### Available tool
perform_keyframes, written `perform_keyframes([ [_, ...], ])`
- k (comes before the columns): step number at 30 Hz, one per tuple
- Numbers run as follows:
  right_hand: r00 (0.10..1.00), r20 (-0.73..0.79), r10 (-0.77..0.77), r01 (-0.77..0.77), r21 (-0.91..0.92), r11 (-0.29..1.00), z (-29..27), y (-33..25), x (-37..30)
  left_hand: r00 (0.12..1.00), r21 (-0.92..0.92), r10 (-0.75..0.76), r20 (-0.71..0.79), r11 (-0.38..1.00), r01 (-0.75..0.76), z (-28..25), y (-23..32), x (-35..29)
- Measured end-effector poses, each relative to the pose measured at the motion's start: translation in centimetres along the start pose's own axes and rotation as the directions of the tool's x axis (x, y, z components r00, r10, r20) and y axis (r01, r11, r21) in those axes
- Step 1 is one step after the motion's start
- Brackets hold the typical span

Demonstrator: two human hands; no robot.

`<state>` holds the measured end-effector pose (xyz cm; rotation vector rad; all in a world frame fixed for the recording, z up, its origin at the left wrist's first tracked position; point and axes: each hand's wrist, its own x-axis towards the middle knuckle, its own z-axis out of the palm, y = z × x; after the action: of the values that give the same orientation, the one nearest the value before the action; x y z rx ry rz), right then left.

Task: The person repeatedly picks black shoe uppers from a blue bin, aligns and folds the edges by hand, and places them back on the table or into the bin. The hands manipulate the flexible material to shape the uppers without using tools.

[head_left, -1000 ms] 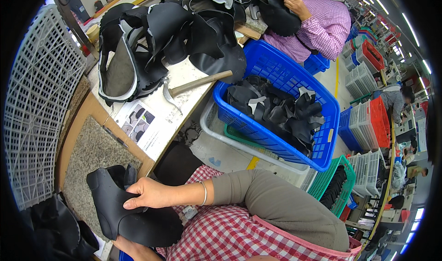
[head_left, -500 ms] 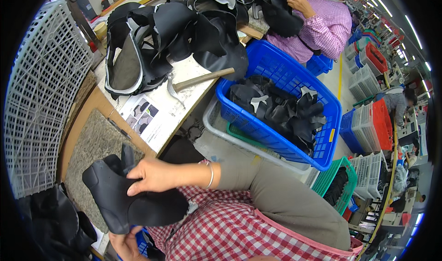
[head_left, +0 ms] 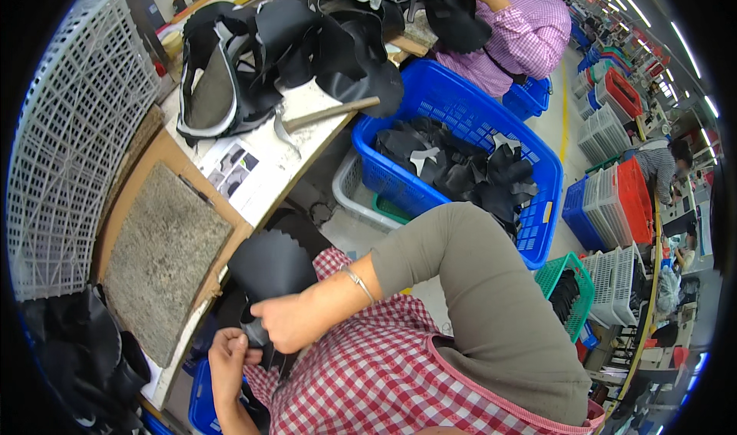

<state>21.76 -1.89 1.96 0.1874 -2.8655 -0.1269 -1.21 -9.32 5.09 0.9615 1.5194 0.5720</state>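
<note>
A black leather shoe upper (head_left: 272, 263) with a scalloped edge hangs in front of my apron, off the bench edge. My right hand (head_left: 288, 324) is closed round its lower part, knuckles up. Below and to the left, my left hand (head_left: 230, 357) has thumb and fingers pinched together at the upper's lower end. The part between the two hands is mostly hidden by my fingers. Left of them lies a rough grey work pad (head_left: 165, 258) on a brown board.
A hammer (head_left: 330, 114) and a printed sheet (head_left: 232, 176) lie on the white bench, before heaped black uppers (head_left: 288, 44). A blue basket (head_left: 549, 228) of black pieces stands right. A white crate (head_left: 77, 151) is at left, above more black pieces (head_left: 84, 358). A co-worker (head_left: 522, 32) holds an upper.
Both hands have drawn the upper off the grey pad, rightward toward my body, and turned it so its scalloped end points up. My right elbow is raised. The view has shifted slightly.
</note>
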Motion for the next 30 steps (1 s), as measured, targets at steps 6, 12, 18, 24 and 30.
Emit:
perform_keyframes([
  [6, 0.976, -0.18, 0.122, -0.108, 0.085, 0.99, 0.7, 0.0, -0.3, 0.962, -0.176, 0.268, 0.043, 0.95, -0.257, -0.8, -4.7, -0.1],
  [12, 0.977, -0.102, 0.187, -0.174, 0.12, 0.977, -0.1, -0.2, -0.2, 0.918, 0.42, 0.363, -0.161, 0.867, -0.269, 1.6, -6.5, -1.2],
  [18, 0.977, -0.13, 0.168, -0.156, 0.094, 0.983, -0.3, 0.1, 0.7, 0.982, -0.387, 0.135, 0.132, 0.919, -0.075, 0.8, -10.0, 1.4],
  [24, 0.965, 0.032, 0.26, -0.261, 0.181, 0.948, 0.4, 0.0, 0.0, 0.79, 0.575, 0.567, -0.233, 0.735, -0.359, 2.0, -8.9, 2.4],
  [30, 0.958, 0.041, 0.282, -0.285, 0.176, 0.942, 0.0, 0.6, -0.1, 0.945, 0.51, 0.28, -0.169, 0.845, -0.159, -2.8, -1.1, -1.7],
])
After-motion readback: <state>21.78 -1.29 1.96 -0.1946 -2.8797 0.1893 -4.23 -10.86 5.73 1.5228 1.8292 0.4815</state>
